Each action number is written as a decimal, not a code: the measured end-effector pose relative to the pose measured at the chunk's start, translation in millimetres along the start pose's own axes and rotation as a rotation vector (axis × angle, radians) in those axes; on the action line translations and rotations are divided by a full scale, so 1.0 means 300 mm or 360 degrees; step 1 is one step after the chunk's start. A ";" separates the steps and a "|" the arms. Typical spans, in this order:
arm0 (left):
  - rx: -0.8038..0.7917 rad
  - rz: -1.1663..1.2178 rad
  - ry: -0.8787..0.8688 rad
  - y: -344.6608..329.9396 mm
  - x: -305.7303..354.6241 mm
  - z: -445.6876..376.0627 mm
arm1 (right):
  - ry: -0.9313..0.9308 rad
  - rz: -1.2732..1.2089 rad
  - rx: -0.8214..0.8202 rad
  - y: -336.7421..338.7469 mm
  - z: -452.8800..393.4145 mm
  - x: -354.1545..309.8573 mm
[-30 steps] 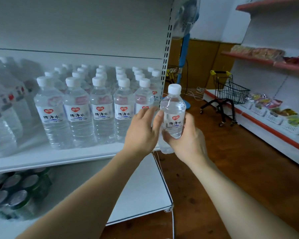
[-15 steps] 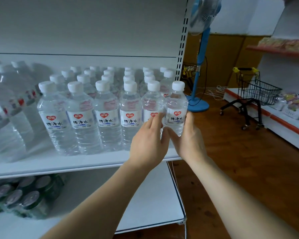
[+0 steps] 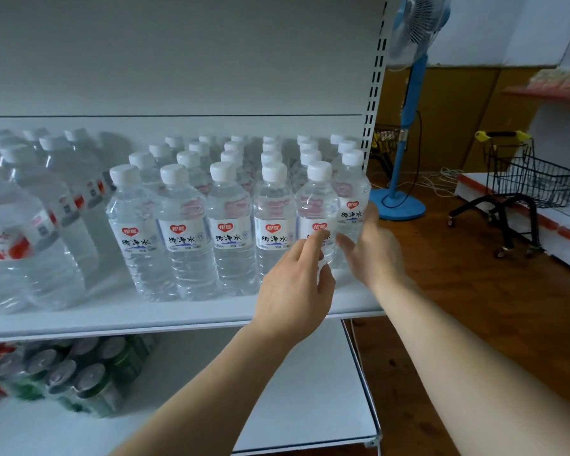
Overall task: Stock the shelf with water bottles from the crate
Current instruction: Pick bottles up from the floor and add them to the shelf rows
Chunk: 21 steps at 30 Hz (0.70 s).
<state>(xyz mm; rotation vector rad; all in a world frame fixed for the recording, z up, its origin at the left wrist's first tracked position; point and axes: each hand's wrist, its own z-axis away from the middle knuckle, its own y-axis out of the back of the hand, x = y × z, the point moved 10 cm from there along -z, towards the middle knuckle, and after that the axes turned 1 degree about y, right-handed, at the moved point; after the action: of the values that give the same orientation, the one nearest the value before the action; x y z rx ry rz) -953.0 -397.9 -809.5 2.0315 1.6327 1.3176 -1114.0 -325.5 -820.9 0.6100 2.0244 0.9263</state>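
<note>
Water bottles (image 3: 231,225) stand upright in tidy rows on the white shelf (image 3: 145,319), caps white, labels facing forward; the rows behind the front one show only as caps and blur into each other. At the right end of the shelf, one bottle (image 3: 351,199) stands just behind the front-row bottle (image 3: 316,205) and close to the slotted upright (image 3: 374,93).

From the head camera, the left hand (image 3: 293,291) reaches in with fingers loosely spread, its fingertips (image 3: 318,238) at the label of the front-row bottle; whether they press on it or only hover cannot be told, and nothing is gripped. The right hand (image 3: 369,251) is open beside the end bottle, palm turned toward it, fingers straight; contact is hard to judge because the hand covers the bottle's lower part.

Larger bottles (image 3: 30,232) at the left are blurred and cut by the frame edge. On the lower shelf, green cans (image 3: 73,373) in wrap are partly hidden by the shelf above. A blue fan (image 3: 408,93) and a small cart (image 3: 524,179) stand on the wooden floor (image 3: 474,307).
</note>
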 end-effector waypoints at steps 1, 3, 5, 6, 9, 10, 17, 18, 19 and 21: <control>-0.0001 -0.0003 -0.0006 0.000 -0.001 0.002 | 0.0002 0.0020 -0.0002 -0.001 -0.006 -0.001; -0.0002 -0.0012 -0.0013 0.001 -0.002 0.007 | -0.0009 0.0056 -0.0010 -0.006 -0.012 -0.002; -0.0027 -0.0015 -0.0005 -0.002 -0.005 0.014 | -0.0013 0.0080 -0.0005 -0.010 -0.008 -0.004; -0.0047 -0.0015 0.0003 -0.004 -0.006 0.018 | -0.0015 0.0088 -0.0003 -0.012 -0.006 -0.004; -0.0092 -0.0006 0.0037 -0.006 -0.007 0.030 | -0.0055 0.0138 -0.0068 -0.022 0.001 0.009; -0.0102 0.0008 0.0058 -0.007 -0.008 0.030 | -0.0080 0.0147 -0.0093 -0.020 0.005 0.017; -0.0039 0.0183 0.0132 0.000 0.003 0.041 | -0.0057 0.0238 0.0001 0.093 0.087 0.035; -0.0044 0.0195 0.0132 -0.001 0.010 0.049 | -0.0028 0.0253 0.0030 0.113 0.105 0.031; -0.0052 0.0201 0.0133 -0.004 0.014 0.056 | 0.0016 0.0253 0.0054 0.128 0.122 0.024; -0.0072 0.0239 0.0130 -0.008 0.019 0.075 | 0.0104 0.0229 0.0085 0.156 0.172 0.004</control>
<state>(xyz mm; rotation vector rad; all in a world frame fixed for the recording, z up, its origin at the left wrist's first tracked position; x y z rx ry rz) -938.1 -384.3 -821.3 2.1356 1.4930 1.4923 -1067.8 -275.7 -805.4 0.7720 2.0901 0.9905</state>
